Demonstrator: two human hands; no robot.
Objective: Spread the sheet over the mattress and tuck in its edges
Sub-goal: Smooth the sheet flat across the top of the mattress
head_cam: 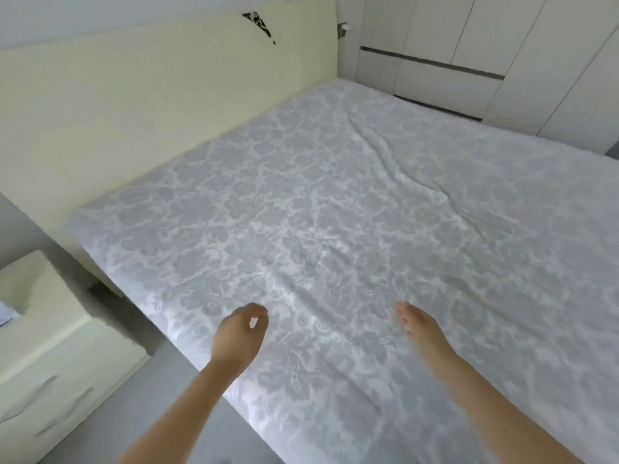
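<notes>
A white sheet with a pale grey floral pattern lies spread over the whole mattress, with a long crease running across its right half. My left hand hovers over the sheet near the bed's near-left edge, its fingers loosely curled and holding nothing. My right hand is blurred and reaches out over the sheet with its fingers extended, at or just above the fabric. The mattress itself is hidden under the sheet.
A cream headboard runs along the bed's far-left side. A cream bedside cabinet with drawers stands at the left. White wardrobe doors line the far side. Grey floor lies between me and the cabinet.
</notes>
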